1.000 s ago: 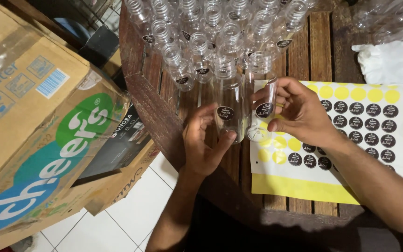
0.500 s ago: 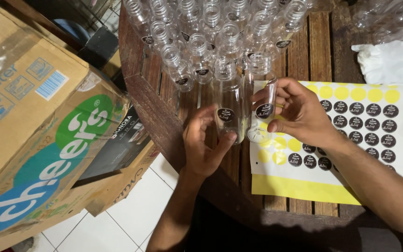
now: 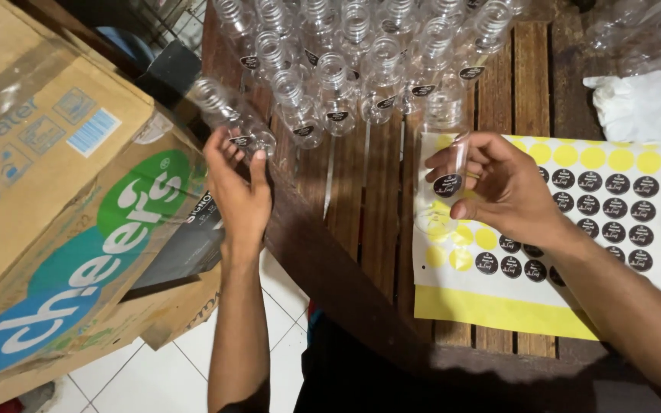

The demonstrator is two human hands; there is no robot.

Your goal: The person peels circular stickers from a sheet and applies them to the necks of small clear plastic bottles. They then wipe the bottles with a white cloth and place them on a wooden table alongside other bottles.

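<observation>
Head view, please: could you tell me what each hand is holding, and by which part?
The left hand grips a clear bottle by its base. The right hand holds another clear bottle around its body.

Cardboard boxes, a sticker sheet and labelled bottles

A large brown cardboard box (image 3: 47, 191) with a green disc, a blue disc and a small blue-and-white label fills the left, off the table (image 3: 361, 206); a dark printed package (image 3: 181, 248) and another brown box (image 3: 185, 306) lie under it. A yellow sticker sheet (image 3: 545, 229) of round black labels lies at the table's right edge. Round black labels mark the clear bottles (image 3: 346, 69) at the far edge.
</observation>
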